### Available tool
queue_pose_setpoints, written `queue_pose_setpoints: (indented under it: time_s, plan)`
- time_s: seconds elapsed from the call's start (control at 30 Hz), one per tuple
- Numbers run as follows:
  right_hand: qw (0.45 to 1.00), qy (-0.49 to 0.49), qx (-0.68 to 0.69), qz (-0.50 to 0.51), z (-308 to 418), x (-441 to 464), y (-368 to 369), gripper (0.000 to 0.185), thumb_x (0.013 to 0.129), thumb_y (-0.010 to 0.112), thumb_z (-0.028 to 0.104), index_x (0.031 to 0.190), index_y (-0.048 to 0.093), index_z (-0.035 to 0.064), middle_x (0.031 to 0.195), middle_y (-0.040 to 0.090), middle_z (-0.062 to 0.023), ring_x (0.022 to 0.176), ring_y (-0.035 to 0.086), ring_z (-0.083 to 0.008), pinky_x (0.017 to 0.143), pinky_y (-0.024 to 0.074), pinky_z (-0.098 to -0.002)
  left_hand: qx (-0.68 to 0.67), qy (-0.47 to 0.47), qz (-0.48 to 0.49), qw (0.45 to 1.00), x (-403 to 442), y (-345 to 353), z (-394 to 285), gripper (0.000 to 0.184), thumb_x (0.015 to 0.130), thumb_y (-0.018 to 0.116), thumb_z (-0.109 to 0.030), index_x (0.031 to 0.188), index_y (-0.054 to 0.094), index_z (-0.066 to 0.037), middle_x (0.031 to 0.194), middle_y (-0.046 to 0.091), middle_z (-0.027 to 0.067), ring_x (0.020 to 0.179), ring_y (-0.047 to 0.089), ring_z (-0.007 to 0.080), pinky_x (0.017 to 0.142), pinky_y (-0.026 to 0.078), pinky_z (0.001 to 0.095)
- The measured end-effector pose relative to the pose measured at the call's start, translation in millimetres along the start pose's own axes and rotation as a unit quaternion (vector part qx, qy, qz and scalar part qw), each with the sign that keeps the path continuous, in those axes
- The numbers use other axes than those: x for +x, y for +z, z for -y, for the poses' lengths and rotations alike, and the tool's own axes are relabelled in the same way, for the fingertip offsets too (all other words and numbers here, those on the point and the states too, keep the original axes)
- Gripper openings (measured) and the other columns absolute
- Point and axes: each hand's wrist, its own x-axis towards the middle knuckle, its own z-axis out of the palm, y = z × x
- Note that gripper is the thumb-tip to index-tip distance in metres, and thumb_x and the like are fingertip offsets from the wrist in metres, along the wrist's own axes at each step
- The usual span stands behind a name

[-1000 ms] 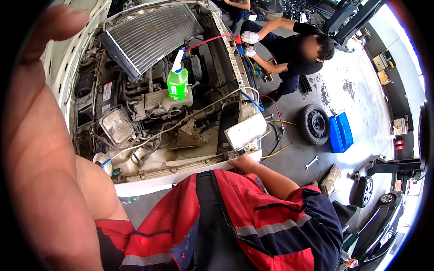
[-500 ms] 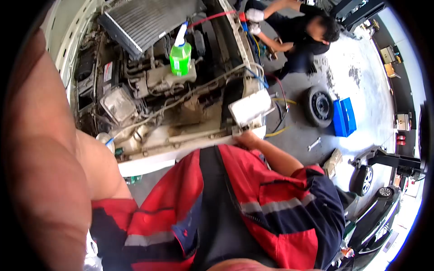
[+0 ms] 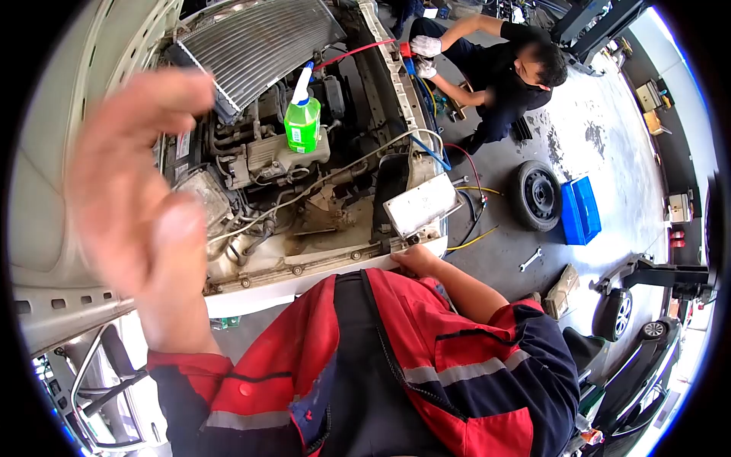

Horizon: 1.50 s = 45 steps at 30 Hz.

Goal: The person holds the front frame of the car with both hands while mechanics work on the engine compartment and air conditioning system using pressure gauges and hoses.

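Note:
My left hand [image 3: 137, 190] is raised at the left, close to the camera and blurred. Its fingers are curved and apart from the thumb, with nothing visible between them. My right hand [image 3: 415, 260] is closed at the fender edge [image 3: 335, 265] of the car, just below an off-white rectangular box [image 3: 423, 206]; its fingertips are partly hidden. A spray bottle of bright green liquid [image 3: 303, 126] stands upright on the engine [image 3: 266, 158], beyond both hands. The radiator [image 3: 259, 49] lies tilted across the far part of the engine bay.
A co-worker in dark clothes and white gloves [image 3: 425, 46] crouches at the car's front, holding a red and blue object. On the floor are a wheel [image 3: 536, 195], a blue bin [image 3: 582, 212], a wrench [image 3: 531, 260] and hoses. The raised hood [image 3: 46, 206] stands at left.
My left hand has come into view, where before mostly the blurred arm showed at the left. My right hand stays at the fender edge. The view has shifted slightly.

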Motion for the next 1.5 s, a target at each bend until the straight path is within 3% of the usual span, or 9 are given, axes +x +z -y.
queue_pose_setpoints:
  time_s: [0.2, 0.27, 0.37, 0.43, 0.5, 0.6, 0.7, 0.9, 1.5]
  plan:
    - [1.0, -0.001, 0.003, -0.002, 0, -2, -2, 0.058, 0.086, 0.053, 0.053, 0.063, 0.068, 0.0025, 0.058, 0.063, -0.0106, 0.055, 0.063, -0.0223, 0.056, 0.0514, -0.033, 0.144, -0.333, 0.238, 0.901, -140, 25, 60, 0.013, 0.084, 0.062, -0.014, 0.091, 0.06, -0.002, 0.085, 0.063, 0.0115, 0.082, 0.062, 0.0243, 0.074, 0.049, 0.035]
    - [1.0, -0.001, -0.001, -0.004, -2, -1, -2, 0.058, 0.086, 0.052, 0.053, 0.063, 0.068, 0.0025, 0.059, 0.063, -0.011, 0.056, 0.064, -0.0225, 0.057, 0.0517, -0.0333, 0.209, -0.47, 0.381, 0.768, -199, 32, 65, 0.027, 0.088, 0.058, -0.03, 0.081, 0.061, -0.004, 0.079, 0.064, 0.0177, 0.072, 0.062, 0.0331, 0.068, 0.05, 0.0417]
    - [1.0, -0.007, -0.003, -0.004, -3, 0, -2, 0.059, 0.087, 0.051, 0.053, 0.064, 0.069, 0.0022, 0.06, 0.064, -0.0114, 0.057, 0.064, -0.0227, 0.058, 0.0519, -0.0335, 0.147, -0.453, 0.644, 0.599, -294, 35, 67, 0.042, 0.088, 0.053, -0.041, 0.081, 0.069, -0.002, 0.081, 0.066, 0.0222, 0.076, 0.063, 0.0387, 0.071, 0.05, 0.0465]
    - [1.0, -0.004, -0.006, 0.001, 2, -3, -4, 0.059, 0.087, 0.051, 0.053, 0.064, 0.069, 0.0021, 0.059, 0.064, -0.0114, 0.057, 0.064, -0.0226, 0.057, 0.0518, -0.0333, 0.13, -0.429, 0.715, 0.537, -360, 42, 65, 0.051, 0.087, 0.052, -0.048, 0.084, 0.07, 0.0, 0.089, 0.066, 0.023, 0.083, 0.064, 0.0386, 0.076, 0.05, 0.0462]
    - [1.0, -0.004, -0.007, 0.008, 1, 1, -4, 0.06, 0.087, 0.051, 0.054, 0.062, 0.068, 0.0019, 0.058, 0.063, -0.0111, 0.055, 0.063, -0.0223, 0.056, 0.0514, -0.0331, 0.154, -0.559, 0.592, 0.56, -354, 52, 51, 0.036, 0.081, 0.053, -0.033, 0.081, 0.07, -0.002, 0.089, 0.066, 0.023, 0.084, 0.064, 0.0383, 0.074, 0.05, 0.0448]
    - [1.0, 0.0, 0.005, 0.014, 1, 4, -4, 0.057, 0.086, 0.055, 0.051, 0.06, 0.066, 0.0017, 0.053, 0.059, -0.0085, 0.048, 0.059, -0.0194, 0.049, 0.0479, -0.0315, 0.168, -0.518, 0.631, 0.553, -353, 49, 52, 0.055, 0.088, 0.047, -0.051, 0.083, 0.071, -0.002, 0.089, 0.066, 0.023, 0.086, 0.064, 0.0376, 0.077, 0.05, 0.0442]
    - [1.0, 0.008, 0.016, 0.017, 1, 6, -4, 0.055, 0.086, 0.058, 0.049, 0.059, 0.065, 0.0018, 0.05, 0.058, -0.007, 0.045, 0.057, -0.0174, 0.045, 0.0456, -0.0303, 0.135, -0.485, 0.669, 0.547, -355, 51, 58, 0.03, 0.076, 0.057, -0.03, 0.08, 0.071, -0.003, 0.086, 0.066, 0.0222, 0.083, 0.064, 0.0379, 0.073, 0.051, 0.0444]
    - [1.0, 0.003, 0.03, 0.006, -1, 4, -4, 0.055, 0.086, 0.058, 0.049, 0.058, 0.064, 0.0017, 0.051, 0.058, -0.0072, 0.044, 0.057, -0.0174, 0.045, 0.0456, -0.0303, 0.12, -0.413, 0.709, 0.559, -363, 61, 67, 0.02, 0.072, 0.058, -0.018, 0.076, 0.071, -0.003, 0.082, 0.067, 0.0182, 0.079, 0.065, 0.0353, 0.07, 0.052, 0.043]
    - [1.0, 0.012, 0.022, 0.013, 6, -1, -6, 0.056, 0.086, 0.057, 0.051, 0.059, 0.065, 0.0024, 0.051, 0.059, -0.0072, 0.046, 0.058, -0.0181, 0.046, 0.0458, -0.0306, 0.057, -0.424, 0.701, 0.57, -388, 59, 84, 0.017, 0.071, 0.057, -0.013, 0.075, 0.071, -0.007, 0.076, 0.067, 0.016, 0.073, 0.066, 0.032, 0.066, 0.052, 0.0417]
